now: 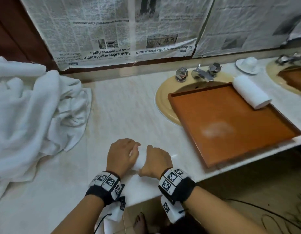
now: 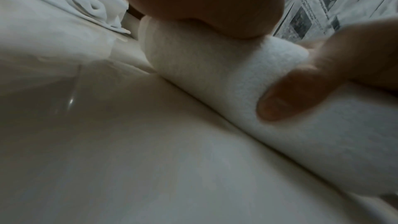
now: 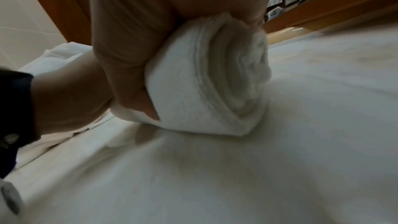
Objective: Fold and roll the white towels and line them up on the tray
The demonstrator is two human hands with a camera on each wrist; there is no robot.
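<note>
Both hands, left hand (image 1: 121, 155) and right hand (image 1: 157, 162), curl around the rolled white towel (image 1: 141, 160) at lower centre, keeping it tight; 1 finished roll (image 1: 251, 92) lines the tray (image 1: 230, 132), upper right.

The head camera looks forward and down from above onto a marble counter (image 1: 122, 105), taking in both wrists and a newspaper-covered wall behind. Each wrist camera sits very low and close, just above the counter, looking along its hand. All three views share one rolled towel (image 1: 141, 159) (image 2: 215, 77) (image 3: 206, 81).
</note>
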